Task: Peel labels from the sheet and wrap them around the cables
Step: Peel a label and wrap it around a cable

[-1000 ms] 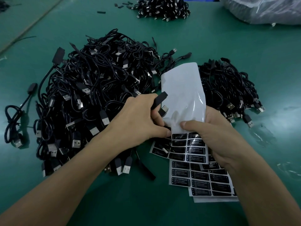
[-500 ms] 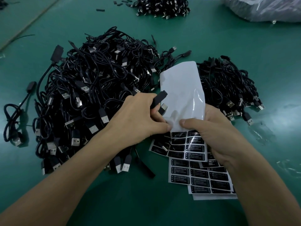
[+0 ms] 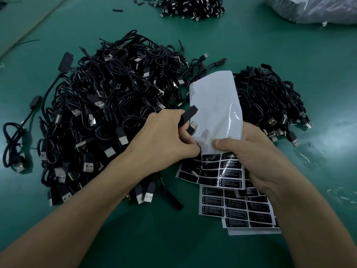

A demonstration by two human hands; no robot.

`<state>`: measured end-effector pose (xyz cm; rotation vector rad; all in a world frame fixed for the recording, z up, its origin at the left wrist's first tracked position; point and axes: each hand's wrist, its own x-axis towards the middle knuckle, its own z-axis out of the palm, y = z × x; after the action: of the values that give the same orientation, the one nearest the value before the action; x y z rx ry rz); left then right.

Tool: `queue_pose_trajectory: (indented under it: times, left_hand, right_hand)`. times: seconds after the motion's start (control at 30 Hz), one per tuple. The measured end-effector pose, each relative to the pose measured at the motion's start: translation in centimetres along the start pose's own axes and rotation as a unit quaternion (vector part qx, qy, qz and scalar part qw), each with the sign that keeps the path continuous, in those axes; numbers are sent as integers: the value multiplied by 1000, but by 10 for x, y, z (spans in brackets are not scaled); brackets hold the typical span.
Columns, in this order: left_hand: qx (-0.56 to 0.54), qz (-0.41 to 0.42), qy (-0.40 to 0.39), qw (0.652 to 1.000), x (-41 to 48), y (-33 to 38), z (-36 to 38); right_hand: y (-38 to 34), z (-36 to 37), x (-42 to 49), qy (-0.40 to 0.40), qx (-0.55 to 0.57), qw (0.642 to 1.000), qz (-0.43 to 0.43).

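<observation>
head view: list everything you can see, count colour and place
table: one, green, under everything
large cable pile: one heap, black with silver plugs, left of centre
small cable pile: one heap, black, right of the held sheet
far cable pile: one heap, black, top edge
loose cable: one, black, far left
plastic bag: one, clear whitish, top right corner
flat label sheets: several overlapping, black labels on white, on the table below the right hand
held sheet: one, white with black labels at its lower end, in the right hand
held cable: one, black, in the left hand
left hand: one, grips the held cable, fingertips at the held sheet
right hand: one, grips the held sheet
</observation>
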<state>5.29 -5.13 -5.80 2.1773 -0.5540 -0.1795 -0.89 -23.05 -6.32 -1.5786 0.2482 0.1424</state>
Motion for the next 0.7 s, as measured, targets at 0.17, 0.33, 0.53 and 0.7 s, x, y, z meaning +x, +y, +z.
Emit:
queue_pose_trajectory:
  times: [0.17,0.33,0.53,0.7]
  left_hand:
    - [3,-3,-2,1000,-1,2,0]
    - [16,4,8,1000,-2,1,3]
    - [28,20,15,999,-1,0,5]
    - [24,14,14,1000,0,0,3]
  right_hand:
    - [0,1,0,-3,1,1000,1]
    - [1,1,0,-16,-8,1000,1]
    - [0,1,-1,-9,-6,1000,4]
    - [0,2,-1,2,-16,1000,0]
